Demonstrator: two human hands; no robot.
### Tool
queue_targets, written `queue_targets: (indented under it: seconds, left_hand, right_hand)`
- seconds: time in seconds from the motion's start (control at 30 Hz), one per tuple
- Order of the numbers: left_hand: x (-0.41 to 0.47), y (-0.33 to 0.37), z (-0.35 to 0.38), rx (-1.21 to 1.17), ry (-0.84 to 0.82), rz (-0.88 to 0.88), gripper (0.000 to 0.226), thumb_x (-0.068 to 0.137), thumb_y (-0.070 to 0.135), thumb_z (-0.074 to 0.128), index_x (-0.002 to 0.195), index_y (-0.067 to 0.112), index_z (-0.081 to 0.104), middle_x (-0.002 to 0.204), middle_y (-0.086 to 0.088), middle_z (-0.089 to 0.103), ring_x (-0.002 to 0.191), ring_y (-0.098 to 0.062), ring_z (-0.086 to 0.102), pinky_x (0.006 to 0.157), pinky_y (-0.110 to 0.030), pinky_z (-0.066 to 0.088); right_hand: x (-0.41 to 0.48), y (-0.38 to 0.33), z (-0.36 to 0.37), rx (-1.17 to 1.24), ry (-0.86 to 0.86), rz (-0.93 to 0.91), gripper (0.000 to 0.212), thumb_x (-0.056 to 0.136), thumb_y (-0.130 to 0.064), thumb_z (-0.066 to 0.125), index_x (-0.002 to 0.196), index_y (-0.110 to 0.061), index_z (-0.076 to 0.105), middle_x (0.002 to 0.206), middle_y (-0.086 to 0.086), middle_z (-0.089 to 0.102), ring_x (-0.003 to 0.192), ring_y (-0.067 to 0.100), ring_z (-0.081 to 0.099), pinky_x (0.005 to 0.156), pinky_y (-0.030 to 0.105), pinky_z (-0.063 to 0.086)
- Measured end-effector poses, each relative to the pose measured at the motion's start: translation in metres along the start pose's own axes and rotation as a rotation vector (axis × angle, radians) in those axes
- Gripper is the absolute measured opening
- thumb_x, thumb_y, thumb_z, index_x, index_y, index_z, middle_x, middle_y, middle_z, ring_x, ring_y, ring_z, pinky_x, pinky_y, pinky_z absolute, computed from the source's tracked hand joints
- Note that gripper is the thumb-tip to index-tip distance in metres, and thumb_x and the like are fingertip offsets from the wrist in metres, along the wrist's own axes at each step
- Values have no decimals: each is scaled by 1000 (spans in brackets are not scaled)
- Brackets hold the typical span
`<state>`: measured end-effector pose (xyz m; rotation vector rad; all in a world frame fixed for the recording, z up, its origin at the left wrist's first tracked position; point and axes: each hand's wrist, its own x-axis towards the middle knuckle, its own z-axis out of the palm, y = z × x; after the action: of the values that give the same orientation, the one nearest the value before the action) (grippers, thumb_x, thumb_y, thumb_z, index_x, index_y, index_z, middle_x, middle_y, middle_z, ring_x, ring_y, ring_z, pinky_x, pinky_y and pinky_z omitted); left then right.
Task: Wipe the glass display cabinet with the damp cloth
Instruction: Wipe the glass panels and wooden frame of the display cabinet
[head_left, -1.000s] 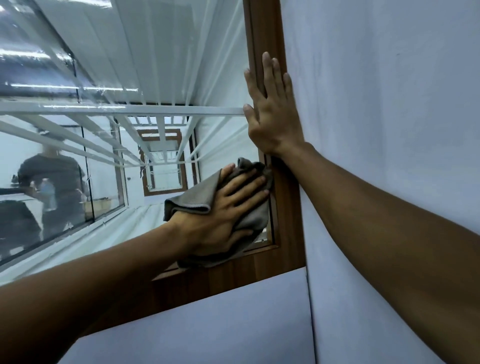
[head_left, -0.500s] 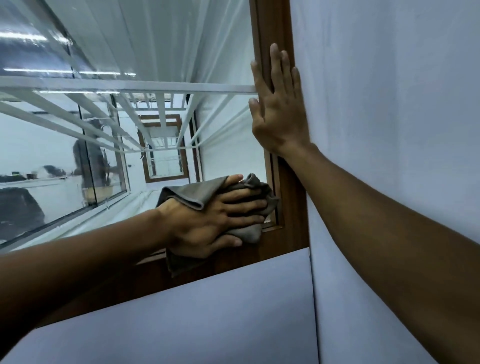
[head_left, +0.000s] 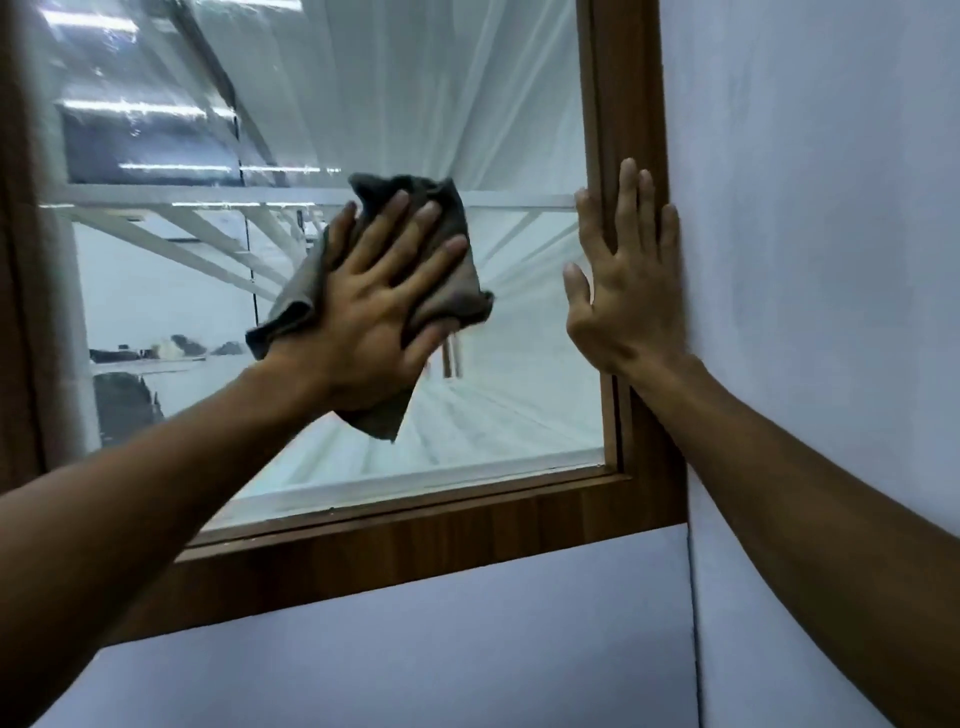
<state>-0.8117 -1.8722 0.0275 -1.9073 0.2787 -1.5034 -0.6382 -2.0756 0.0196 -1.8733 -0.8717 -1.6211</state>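
Two hands spread flat: left hand (head_left: 363, 322) pressed on crumpled grey cloth (head_left: 452, 296) against clear glass cabinet pane (head_left: 498, 395), mid-frame; right hand (head_left: 623, 291) on brown wooden frame (head_left: 623, 78). Wiping judged underway; cleaned share cannot be told.

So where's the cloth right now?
In the head view the grey cloth sits mid-pane on the glass, pressed under the left hand, left of the right hand on the wooden frame.

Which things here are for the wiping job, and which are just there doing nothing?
For the job:
- grey cloth, pressed flat by the left hand
- glass pane
- wooden frame, where the right hand rests flat

Just there:
- grey wall
- white shelf behind the glass
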Motion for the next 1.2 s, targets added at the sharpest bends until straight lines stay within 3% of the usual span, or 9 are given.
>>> queue_targets:
  seconds: [0.07,0.13,0.33,0.43,0.57,0.67,0.8,1.07,1.2]
  left_hand:
    - [15,-4,0,111,-113,-222,69,104,55,38,162,19,35,171,-15,23,160,-37,14,128,-60,7]
    - [21,16,-2,95,-176,-280,73,104,59,31,165,19,26,173,-14,14,161,-36,5,128,-61,5]
    - [-36,20,6,-50,-142,21,69,102,56,48,161,20,38,171,-12,24,161,-33,14,125,-64,17]
    - [-12,-14,2,26,-38,-171,69,100,56,44,159,20,42,170,-13,27,160,-35,17,126,-63,13]
    - [58,-14,7,123,-98,-434,77,101,64,25,167,25,17,174,-10,6,162,-31,-2,129,-56,-2]
    - [60,13,19,118,-144,-285,78,103,66,24,167,23,14,174,-11,2,162,-31,-7,129,-57,-1]
    - [11,1,11,25,-105,-98,77,100,62,44,163,20,33,172,-13,18,162,-32,6,128,-61,8]
    - [8,-89,-37,239,-152,-473,86,96,75,25,167,28,14,175,-7,3,162,-26,-5,129,-57,-1]
    - [-8,-58,-28,193,-163,-402,89,97,76,29,168,25,12,175,-10,-1,162,-28,-9,129,-58,0]
  right_hand:
    - [1,-3,2,3,28,-36,74,98,-38,37,166,-13,17,173,20,3,161,36,0,129,59,2]
    - [-1,-6,6,-23,32,-99,73,99,-37,39,165,-11,21,173,18,7,161,34,2,127,63,3]
    - [-2,-21,16,7,48,-124,69,100,-39,33,164,-14,24,172,16,14,161,31,5,127,63,-5]
    - [-3,-23,19,-21,62,-119,69,102,-40,32,165,-14,21,173,15,12,161,31,3,127,63,-4]
    - [-4,-22,23,-27,71,-124,69,103,-42,29,165,-16,19,173,15,11,161,30,4,126,65,0]
    - [-4,-20,22,-32,88,-135,67,104,-42,29,165,-15,21,172,16,13,161,31,8,126,65,2]
    - [-4,-22,23,1,89,-112,69,101,-40,30,165,-15,22,173,15,12,161,29,7,126,66,1]
    - [-3,-42,30,126,146,-41,73,96,-35,33,163,-6,25,172,16,13,162,28,4,124,68,-3]
    - [13,-89,30,237,106,-241,72,99,-43,36,165,-18,22,174,15,7,162,29,3,127,63,-1]
